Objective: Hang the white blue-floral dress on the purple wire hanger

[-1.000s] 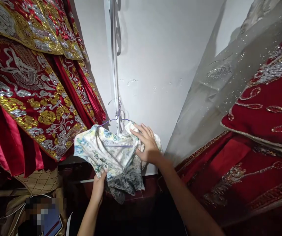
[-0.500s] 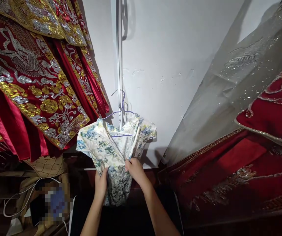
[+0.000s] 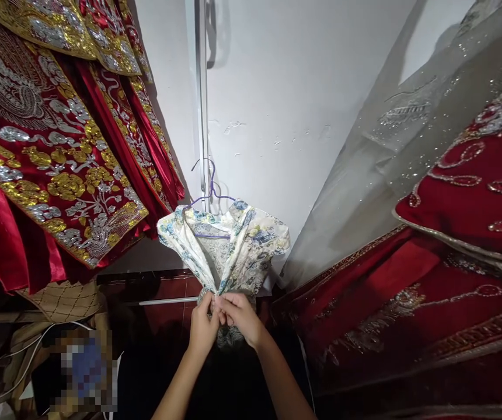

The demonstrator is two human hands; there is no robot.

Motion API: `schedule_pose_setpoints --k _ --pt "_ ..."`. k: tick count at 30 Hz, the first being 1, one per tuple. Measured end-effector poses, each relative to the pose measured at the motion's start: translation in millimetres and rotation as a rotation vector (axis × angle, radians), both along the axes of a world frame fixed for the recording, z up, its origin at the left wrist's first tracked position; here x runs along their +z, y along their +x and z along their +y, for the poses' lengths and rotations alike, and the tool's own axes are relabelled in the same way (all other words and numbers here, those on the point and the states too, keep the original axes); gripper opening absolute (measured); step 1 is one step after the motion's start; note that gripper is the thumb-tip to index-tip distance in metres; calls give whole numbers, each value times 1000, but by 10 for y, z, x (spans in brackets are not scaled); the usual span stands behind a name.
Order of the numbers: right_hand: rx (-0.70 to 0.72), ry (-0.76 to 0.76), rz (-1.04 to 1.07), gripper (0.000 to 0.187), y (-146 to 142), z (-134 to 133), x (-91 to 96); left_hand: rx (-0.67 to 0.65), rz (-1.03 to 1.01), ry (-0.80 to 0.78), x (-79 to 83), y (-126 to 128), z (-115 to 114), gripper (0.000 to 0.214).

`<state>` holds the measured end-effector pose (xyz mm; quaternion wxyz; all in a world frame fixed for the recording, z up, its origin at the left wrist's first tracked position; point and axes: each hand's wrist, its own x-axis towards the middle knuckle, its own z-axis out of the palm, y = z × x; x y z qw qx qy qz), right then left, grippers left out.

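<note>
A white floral dress (image 3: 262, 239) with blue and yellow blooms hangs on a purple hanger (image 3: 212, 181), in the middle of the head view. Its two front edges meet in a V low on the chest. At that meeting point my left hand (image 3: 205, 321) pinches one edge of the fabric. Close against it, my right hand (image 3: 237, 315) is closed on the other edge, fingertips touching those of the left. Any small fastener between the fingertips is hidden. Below the hands the skirt part falls into shadow.
Red gowns with gold and silver embroidery (image 3: 71, 175) hang at the left. A sheer glittering veil (image 3: 365, 157) and a beaded red gown (image 3: 474, 198) hang at the right. Behind stands a white wall (image 3: 286, 76) with a metal pole (image 3: 201, 87). Lower left lies a white cable (image 3: 3, 356).
My left hand has moved right from the dress's side to its front edge. Both hands have come together, drawing the two front edges to one point. The view has shifted slightly right.
</note>
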<state>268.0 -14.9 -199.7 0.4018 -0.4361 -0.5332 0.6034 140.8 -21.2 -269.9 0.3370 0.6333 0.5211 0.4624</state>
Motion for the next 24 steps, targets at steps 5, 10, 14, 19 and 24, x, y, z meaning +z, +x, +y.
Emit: schedule_pose_setpoints --k 5,10,14,19,24 --pt "-29 128 -297 36 140 265 286 86 -25 23 -18 44 -129 22" --pt "-95 115 -556 46 13 209 -39 90 -109 -11 14 53 -204 20" --pt "-254 107 -418 46 -89 73 -334 62 -99 -12 40 29 -212 24" --pt "-135 114 -293 36 46 100 -357 8 -84 -29 54 23 -208 25" --pt "-182 54 -231 38 44 90 -415 -28 -69 -32 -107 174 -330 23"
